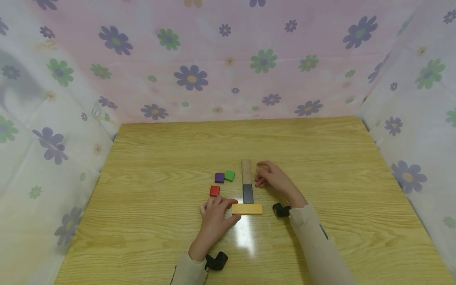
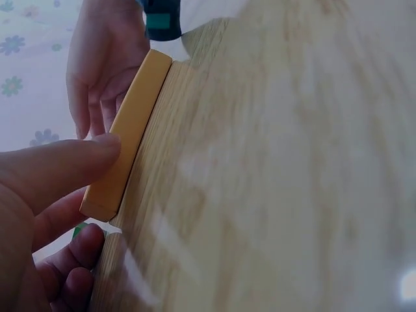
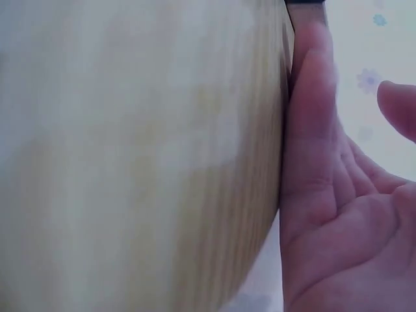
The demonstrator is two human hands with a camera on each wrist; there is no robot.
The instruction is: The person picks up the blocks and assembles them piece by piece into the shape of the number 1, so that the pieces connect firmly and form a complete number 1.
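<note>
Yellow, a bar is lying pinched in the left hand. Just beyond that grip, a dark block is obstructing, then a wooden block; a red tile, purple tile and green tile are lying beyond the fingers. The relaxed right hand is holding nothing beside the wooden block.

No text, label, brand, number or sign can be read on the colored blocks or the surface. The dark strips on the two sleeves are too small to tell whether they bear lettering.
</note>
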